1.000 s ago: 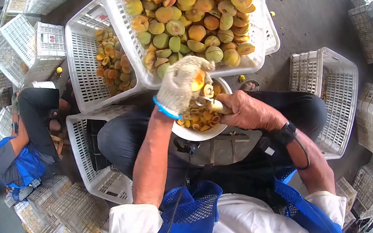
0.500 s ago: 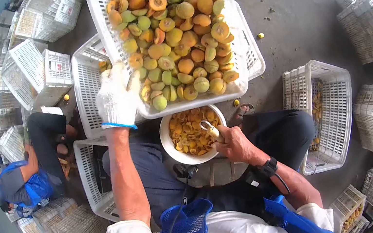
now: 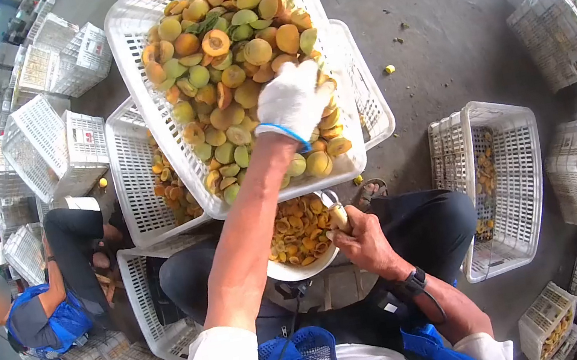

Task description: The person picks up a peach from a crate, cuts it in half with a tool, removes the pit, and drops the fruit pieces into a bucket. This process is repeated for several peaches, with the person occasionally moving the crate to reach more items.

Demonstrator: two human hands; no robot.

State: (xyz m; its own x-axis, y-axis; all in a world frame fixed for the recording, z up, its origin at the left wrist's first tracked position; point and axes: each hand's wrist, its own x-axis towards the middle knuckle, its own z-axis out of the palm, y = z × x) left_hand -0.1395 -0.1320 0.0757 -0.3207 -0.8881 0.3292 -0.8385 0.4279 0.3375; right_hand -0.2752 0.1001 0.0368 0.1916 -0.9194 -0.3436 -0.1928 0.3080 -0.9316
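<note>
My left hand [image 3: 290, 99], in a white glove with a blue cuff, reaches over the halved peaches or apricots [image 3: 225, 118] heaped in a white plastic crate [image 3: 132, 69]. Its fingers look spread against the fruit at the right of the heap, and no piece shows lifted in them. Bare, my right hand [image 3: 363, 236] grips a pitting tool [image 3: 338, 215] by its pale handle, with the metal loop pointing up. The tool is at the right rim of a white bowl [image 3: 296, 273] holding orange fruit pieces [image 3: 301, 231]. My left forearm hides part of the bowl.
A lower crate [image 3: 140, 182] at the left holds cut orange fruit. Another crate [image 3: 525, 178] stands at my right with some pieces in it. A person in a blue vest [image 3: 62, 309] sits at the far left. Stacked crates [image 3: 557, 28] line both sides.
My left hand has moved right from the crate's left edge onto the fruit heap. My right hand keeps the pitting tool by the bowl. The view has shifted slightly.
</note>
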